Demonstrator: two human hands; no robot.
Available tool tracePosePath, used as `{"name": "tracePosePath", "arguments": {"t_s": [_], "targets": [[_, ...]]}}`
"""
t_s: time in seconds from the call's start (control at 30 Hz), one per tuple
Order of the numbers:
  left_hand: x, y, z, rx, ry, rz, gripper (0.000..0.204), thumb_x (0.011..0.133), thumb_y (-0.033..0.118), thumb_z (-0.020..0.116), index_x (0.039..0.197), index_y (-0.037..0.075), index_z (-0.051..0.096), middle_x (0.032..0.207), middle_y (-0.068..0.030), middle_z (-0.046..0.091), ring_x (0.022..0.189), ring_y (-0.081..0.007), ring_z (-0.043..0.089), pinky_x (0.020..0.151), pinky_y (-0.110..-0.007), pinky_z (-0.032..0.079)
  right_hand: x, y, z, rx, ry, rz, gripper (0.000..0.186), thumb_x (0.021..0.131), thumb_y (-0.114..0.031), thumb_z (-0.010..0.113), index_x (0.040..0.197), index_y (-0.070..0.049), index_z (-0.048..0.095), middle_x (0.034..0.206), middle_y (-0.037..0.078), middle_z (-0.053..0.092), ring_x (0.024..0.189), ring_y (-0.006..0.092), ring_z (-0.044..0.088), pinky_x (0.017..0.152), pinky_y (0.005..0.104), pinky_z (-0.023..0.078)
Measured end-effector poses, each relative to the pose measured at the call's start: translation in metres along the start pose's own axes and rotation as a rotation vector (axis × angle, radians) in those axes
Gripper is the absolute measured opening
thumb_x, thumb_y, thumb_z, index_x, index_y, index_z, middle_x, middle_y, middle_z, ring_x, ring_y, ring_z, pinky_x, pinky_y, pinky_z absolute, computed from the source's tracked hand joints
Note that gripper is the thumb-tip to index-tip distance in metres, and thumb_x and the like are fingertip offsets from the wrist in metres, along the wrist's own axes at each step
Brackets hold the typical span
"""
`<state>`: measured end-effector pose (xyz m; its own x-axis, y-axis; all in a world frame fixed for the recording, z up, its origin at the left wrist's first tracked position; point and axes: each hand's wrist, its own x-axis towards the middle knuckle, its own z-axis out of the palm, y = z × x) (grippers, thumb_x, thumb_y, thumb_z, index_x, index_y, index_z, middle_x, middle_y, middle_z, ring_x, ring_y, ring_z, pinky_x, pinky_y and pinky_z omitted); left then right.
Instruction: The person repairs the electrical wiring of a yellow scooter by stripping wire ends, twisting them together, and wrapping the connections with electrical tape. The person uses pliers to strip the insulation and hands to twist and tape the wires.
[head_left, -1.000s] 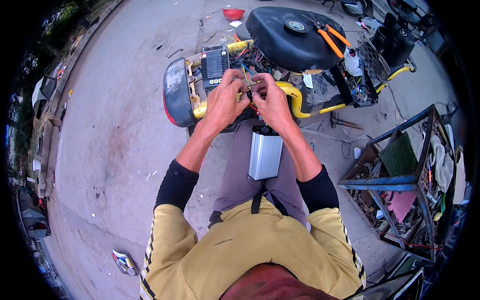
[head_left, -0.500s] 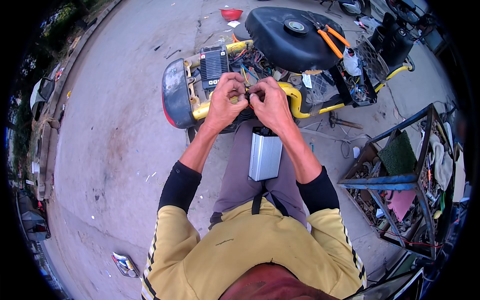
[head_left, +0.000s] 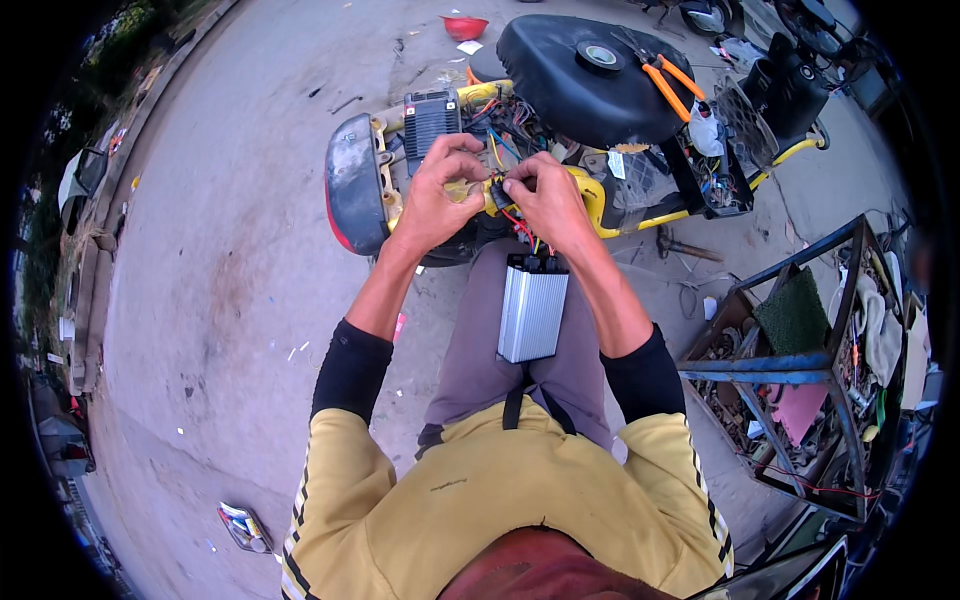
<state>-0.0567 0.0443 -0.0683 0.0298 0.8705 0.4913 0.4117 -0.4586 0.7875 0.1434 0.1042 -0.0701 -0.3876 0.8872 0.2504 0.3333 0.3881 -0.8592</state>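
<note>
While hands pinch wires, left pavement open.

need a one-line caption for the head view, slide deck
Both hands, left hand and right hand, pinch small wiring above a ribbed silver box beside an opened yellow scooter.

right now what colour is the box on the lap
Silver, ribbed metal box, seen in the head view.
</note>
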Motion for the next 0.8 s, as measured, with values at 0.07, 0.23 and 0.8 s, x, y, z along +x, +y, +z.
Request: {"name": "tracePosePath", "arguments": {"t_s": [0.07,0.23,0.8], "targets": [[0.0,0.002,0.004,0.045,0.007,0.047,0.025,0.085,-0.01,0.073,0.109,-0.003,0.077,0.142,-0.0114,0.058,0.118,-0.0205,0.07,0.103,-0.037,0.06,-0.002,-0.003,-0.002,0.042,-0.018,0.025,0.015,0.093,-0.005,0.076,0.103,0.006,0.079,0.109,0.021,0.072,0.099,0.0367,0.075,0.089,0.0445,0.058],[0.0,0.015,0.017,0.308,-0.006,0.035,0.022,0.088,0.0,0.081,0.11,-0.002,0.079,0.14,-0.0124,0.06,0.115,-0.0287,0.071,0.099,-0.041,0.058,-0.003,0.006,-0.001,0.015,-0.009,-0.012,0.014,0.091,-0.002,0.076,0.102,0.006,0.079,0.108,0.021,0.073,0.096,0.0359,0.075,0.087,0.0438,0.059],[0.001,0.007,0.025,0.414,0.062,-0.073,0.015,0.086,0.005,0.081,0.099,0.0,0.075,0.14,-0.0109,0.062,0.109,-0.0278,0.072,0.092,-0.04,0.06,-0.009,0.0,-0.001,-0.073,0.013,-0.103,0.016,0.088,0.003,0.076,0.104,0.005,0.078,0.108,0.015,0.072,0.089,0.0267,0.074,0.082,0.0382,0.06]]}}
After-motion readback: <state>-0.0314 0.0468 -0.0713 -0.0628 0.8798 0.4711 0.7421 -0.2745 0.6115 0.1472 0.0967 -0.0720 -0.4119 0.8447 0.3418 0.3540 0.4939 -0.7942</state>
